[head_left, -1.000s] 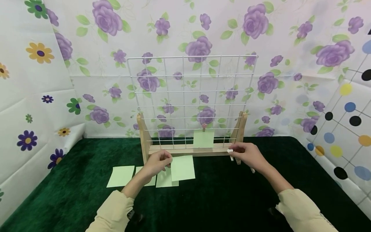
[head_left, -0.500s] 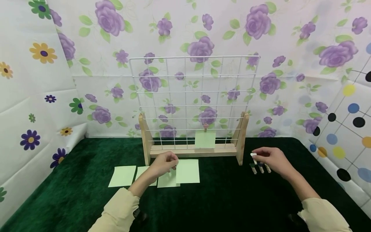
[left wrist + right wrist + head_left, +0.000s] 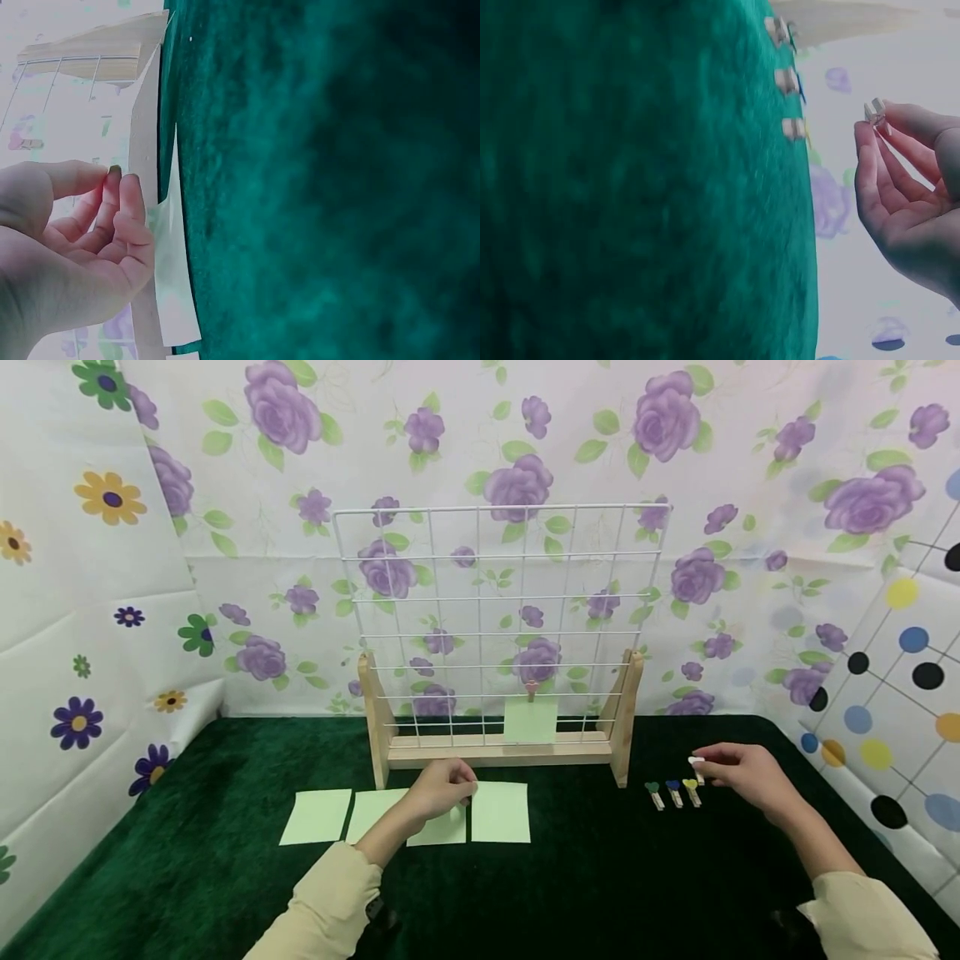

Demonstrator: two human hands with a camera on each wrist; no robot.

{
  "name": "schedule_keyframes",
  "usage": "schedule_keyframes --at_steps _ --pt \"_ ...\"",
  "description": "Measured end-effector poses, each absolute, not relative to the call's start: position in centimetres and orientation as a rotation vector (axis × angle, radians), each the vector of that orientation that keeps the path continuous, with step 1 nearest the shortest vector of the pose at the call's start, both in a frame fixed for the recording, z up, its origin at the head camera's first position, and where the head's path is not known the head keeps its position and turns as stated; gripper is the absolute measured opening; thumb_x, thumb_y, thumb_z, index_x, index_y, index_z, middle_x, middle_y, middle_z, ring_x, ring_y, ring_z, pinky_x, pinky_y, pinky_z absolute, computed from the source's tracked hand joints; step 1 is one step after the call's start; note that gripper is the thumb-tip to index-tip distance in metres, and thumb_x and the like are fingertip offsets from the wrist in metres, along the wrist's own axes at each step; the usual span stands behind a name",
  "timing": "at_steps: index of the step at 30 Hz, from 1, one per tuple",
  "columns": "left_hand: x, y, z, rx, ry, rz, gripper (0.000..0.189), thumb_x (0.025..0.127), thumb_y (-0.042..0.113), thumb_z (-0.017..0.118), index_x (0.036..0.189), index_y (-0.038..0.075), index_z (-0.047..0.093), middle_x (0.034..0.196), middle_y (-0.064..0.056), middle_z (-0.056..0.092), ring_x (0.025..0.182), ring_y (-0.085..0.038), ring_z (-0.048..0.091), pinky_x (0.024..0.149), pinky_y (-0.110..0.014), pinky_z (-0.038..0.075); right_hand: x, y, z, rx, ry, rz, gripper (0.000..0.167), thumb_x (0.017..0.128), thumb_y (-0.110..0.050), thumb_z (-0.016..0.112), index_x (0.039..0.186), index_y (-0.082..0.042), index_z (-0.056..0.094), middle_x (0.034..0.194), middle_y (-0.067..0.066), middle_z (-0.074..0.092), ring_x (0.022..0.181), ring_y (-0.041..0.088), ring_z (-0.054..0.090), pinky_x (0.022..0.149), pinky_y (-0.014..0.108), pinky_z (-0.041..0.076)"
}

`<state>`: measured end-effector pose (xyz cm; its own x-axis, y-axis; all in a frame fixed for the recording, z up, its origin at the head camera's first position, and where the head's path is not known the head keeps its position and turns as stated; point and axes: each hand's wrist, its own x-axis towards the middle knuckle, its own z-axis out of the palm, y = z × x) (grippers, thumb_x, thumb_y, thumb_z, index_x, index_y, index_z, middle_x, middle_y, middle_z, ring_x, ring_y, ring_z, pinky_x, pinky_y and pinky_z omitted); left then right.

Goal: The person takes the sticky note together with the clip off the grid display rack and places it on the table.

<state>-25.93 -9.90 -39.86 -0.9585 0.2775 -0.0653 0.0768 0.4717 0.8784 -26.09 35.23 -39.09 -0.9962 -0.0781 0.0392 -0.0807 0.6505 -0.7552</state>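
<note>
My left hand (image 3: 442,789) pinches the left back corner of a pale green paper sheet (image 3: 501,812), close over the cloth. In the left wrist view, the thumb and fingertips of that hand (image 3: 82,247) meet, with a sheet (image 3: 178,270) beyond them. To the right, my right hand (image 3: 750,775) pinches a small clothespin (image 3: 697,767) with a white heart. The right wrist view shows this clothespin (image 3: 875,111) between thumb and fingers. Beside it on the cloth lie three clothespins with hearts: green (image 3: 655,796), blue (image 3: 675,793) and yellow (image 3: 692,792).
Behind the sheets stands a white wire grid (image 3: 498,597) on a wooden stand (image 3: 498,758). A pink clothespin (image 3: 532,688) holds one sheet (image 3: 530,720) on it. Three more sheets lie at the left, among them the leftmost sheet (image 3: 317,817). Dark green cloth (image 3: 570,893) covers the table.
My left hand has moved right and lowered its sheet into line with the others. My right hand has carried the white clothespin right, away from the stand, past the other three clothespins.
</note>
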Motion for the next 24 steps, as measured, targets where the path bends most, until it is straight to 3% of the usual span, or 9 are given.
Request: schedule_keyframes --at_steps 11,24 --pt "-26.1 -10.0 -40.1 0.301 2.561 1.450 0.006 0.094 0.006 0.059 0.096 0.001 0.062 0.080 -0.007 0.060 0.071 -0.020 0.058 0.058 -0.029 0.042 -26.6 37.6 -40.4 0.104 -2.917 1.292 0.050 0.094 -0.033 0.065 0.121 0.009 0.060 0.113 0.020 0.063 0.092 0.020 0.063 0.074 0.031 0.055" --pt "-26.4 -10.0 -40.1 0.299 2.602 1.416 0.005 0.092 0.003 0.060 0.093 -0.001 0.064 0.077 -0.006 0.059 0.068 -0.018 0.057 0.058 -0.028 0.042 -26.7 38.5 -40.9 0.113 -3.034 1.356 0.045 0.093 -0.029 0.066 0.118 0.008 0.061 0.114 0.017 0.062 0.093 0.020 0.060 0.075 0.031 0.054"
